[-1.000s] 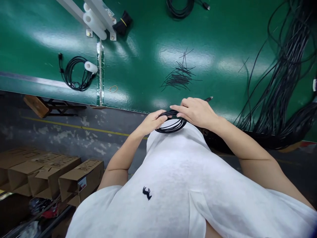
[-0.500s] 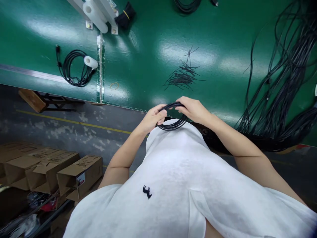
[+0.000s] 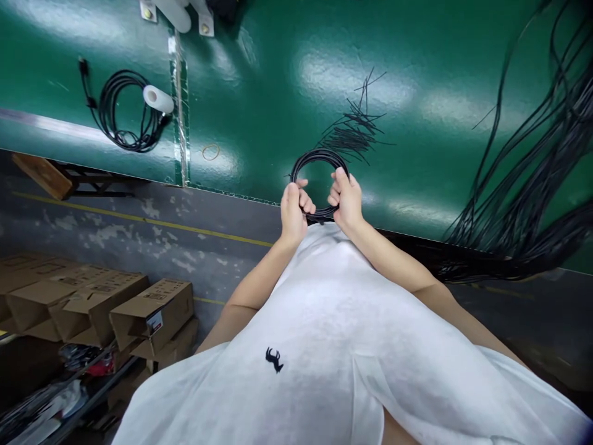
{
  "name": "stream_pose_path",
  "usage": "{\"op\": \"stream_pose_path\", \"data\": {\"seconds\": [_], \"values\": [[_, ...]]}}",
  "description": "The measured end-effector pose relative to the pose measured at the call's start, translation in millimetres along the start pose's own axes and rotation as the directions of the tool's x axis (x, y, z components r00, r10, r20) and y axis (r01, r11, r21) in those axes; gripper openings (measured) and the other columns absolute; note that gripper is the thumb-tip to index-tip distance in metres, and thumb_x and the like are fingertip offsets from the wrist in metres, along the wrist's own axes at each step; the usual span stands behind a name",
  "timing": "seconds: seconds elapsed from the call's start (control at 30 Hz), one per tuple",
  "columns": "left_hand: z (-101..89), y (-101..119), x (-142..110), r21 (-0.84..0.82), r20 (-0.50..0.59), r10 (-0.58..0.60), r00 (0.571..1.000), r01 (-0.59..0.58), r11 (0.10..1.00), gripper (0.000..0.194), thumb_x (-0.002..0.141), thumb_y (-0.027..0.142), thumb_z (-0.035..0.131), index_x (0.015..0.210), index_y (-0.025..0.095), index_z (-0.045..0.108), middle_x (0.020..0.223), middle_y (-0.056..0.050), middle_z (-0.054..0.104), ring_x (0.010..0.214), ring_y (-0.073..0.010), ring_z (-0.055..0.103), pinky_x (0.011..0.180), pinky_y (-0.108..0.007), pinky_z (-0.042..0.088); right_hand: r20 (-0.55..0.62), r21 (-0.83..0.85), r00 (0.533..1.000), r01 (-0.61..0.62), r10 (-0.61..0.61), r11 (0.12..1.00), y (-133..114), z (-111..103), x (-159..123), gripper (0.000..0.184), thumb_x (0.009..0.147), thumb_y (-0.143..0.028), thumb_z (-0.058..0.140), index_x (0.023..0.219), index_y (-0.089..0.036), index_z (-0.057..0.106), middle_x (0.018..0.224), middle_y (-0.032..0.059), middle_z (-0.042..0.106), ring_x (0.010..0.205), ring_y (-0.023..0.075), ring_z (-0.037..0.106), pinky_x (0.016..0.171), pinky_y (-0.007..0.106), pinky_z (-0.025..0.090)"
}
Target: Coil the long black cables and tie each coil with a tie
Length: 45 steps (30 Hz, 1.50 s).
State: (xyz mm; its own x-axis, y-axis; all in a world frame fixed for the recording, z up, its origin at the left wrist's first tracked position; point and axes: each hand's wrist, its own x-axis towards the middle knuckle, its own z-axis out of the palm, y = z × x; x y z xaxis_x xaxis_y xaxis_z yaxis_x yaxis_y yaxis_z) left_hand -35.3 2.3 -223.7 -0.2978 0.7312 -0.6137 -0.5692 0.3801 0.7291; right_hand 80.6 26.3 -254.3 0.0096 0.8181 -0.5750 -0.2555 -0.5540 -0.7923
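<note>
Head view: at upper left, we find a looped cable with a white tube at its right side. At center, our left hand is closed around the left side of the black coil; our right hand is closed around its right. The coil lies between both, neither hand nearer. It is multi-turn, nearly round, without a distinct long axis. Right: a loose cable bundle.
</note>
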Motion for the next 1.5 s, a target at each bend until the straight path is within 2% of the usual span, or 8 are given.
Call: {"op": "stream_pose_path", "data": {"seconds": [0.23,0.4,0.67,0.77,0.93,1.1,1.33,1.5], "values": [[-15.1,11,11,-0.066,0.037,-0.062,0.997,0.065,0.996,0.038,0.091,0.054,0.053,0.087,0.017,0.062,0.055,0.007,0.032,0.042,-0.0050,0.033,0.042,-0.018,0.034,0.085,-0.076,0.996,-0.024,0.030,0.997,4,17,17,0.055,0.081,-0.077,0.049,0.096,-0.024,0.048,0.059,-0.0080,0.039,0.043,0.0060,0.032,0.040,0.020,0.032],[-28.3,33,106,-0.113,-0.054,0.093,0.994,-0.099,0.989,0.040,0.094,0.053,0.049,0.086,0.016,0.062,0.053,0.009,0.023,0.038,-0.0050,0.023,0.036,-0.020,0.022,0.196,-0.088,0.979,-0.039,0.056,0.995,5,19,52,0.054,0.081,-0.070,0.056,0.111,-0.026,0.052,0.097,-0.0004,0.062,0.085,0.0092,0.064,0.079,0.024,0.054],[-63.5,63,254,0.524,-0.317,0.283,0.905,-0.082,0.848,0.035,0.103,0.033,0.035,0.119,0.011,0.055,0.078,-0.003,0.059,0.069,-0.0092,0.058,0.072,-0.022,0.046,-0.073,-0.242,0.967,-0.254,0.243,0.936,45,-85,27,0.037,0.070,-0.047,0.072,0.094,-0.020,0.067,0.092,0.0075,0.069,0.079,0.0145,0.066,0.080,0.031,0.056],[-79.5,59,244,0.738,-0.217,0.418,0.882,-0.133,0.662,0.047,0.098,0.029,0.047,0.140,0.010,0.040,0.128,-0.021,0.056,0.124,-0.0219,0.051,0.101,-0.035,0.040,-0.239,-0.186,0.929,-0.330,0.283,0.925,76,-122,-9,0.031,0.067,-0.044,0.073,0.089,-0.022,0.069,0.088,0.0077,0.069,0.075,0.0155,0.066,0.075,0.030,0.058],[-94.1,47,222,0.946,0.324,0.294,0.899,-0.313,-0.084,0.058,0.091,0.035,0.056,0.143,0.013,0.042,0.157,-0.020,0.030,0.149,-0.0319,0.018,0.119,-0.048,0.015,-0.367,-0.186,0.876,-0.400,0.314,0.897,118,-148,-58,0.020,0.072,-0.040,0.065,0.081,-0.022,0.066,0.080,0.0088,0.069,0.066,0.0160,0.065,0.065,0.030,0.058],[-104.4,53,219,0.908,0.346,0.211,0.914,-0.271,-0.319,0.062,0.091,0.039,0.049,0.147,0.014,0.037,0.158,-0.022,0.030,0.148,-0.0374,0.021,0.116,-0.060,0.016,-0.351,-0.238,0.883,-0.405,0.311,0.883,138,-151,-77,0.009,0.074,-0.025,0.065,0.079,-0.018,0.068,0.074,0.0066,0.070,0.064,0.0155,0.064,0.064,0.028,0.055],[-139.3,45,188,0.917,0.398,0.480,0.782,-0.325,-0.231,0.060,0.091,0.047,0.043,0.148,0.034,0.028,0.159,-0.003,0.032,0.146,-0.0339,0.029,0.116,-0.059,0.027,-0.664,-0.469,0.747,-0.398,-0.017,0.789,99,-279,-61,0.020,0.089,-0.023,0.052,0.101,-0.013,0.065,0.099,0.0096,0.067,0.089,0.0174,0.061,0.091,0.032,0.046],[-103.8,-50,96,0.929,0.355,0.303,0.884,-0.370,-0.009,0.050,0.088,0.043,0.044,0.130,0.017,0.053,0.130,-0.011,0.061,0.121,-0.0303,0.058,0.106,-0.050,0.044,-0.673,-0.666,0.693,-0.416,-0.259,0.618,45,-373,-26,0.033,0.093,-0.023,0.045,0.123,-0.009,0.050,0.135,0.0239,0.045,0.124,0.0290,0.042,0.103,0.042,0.034]]}}
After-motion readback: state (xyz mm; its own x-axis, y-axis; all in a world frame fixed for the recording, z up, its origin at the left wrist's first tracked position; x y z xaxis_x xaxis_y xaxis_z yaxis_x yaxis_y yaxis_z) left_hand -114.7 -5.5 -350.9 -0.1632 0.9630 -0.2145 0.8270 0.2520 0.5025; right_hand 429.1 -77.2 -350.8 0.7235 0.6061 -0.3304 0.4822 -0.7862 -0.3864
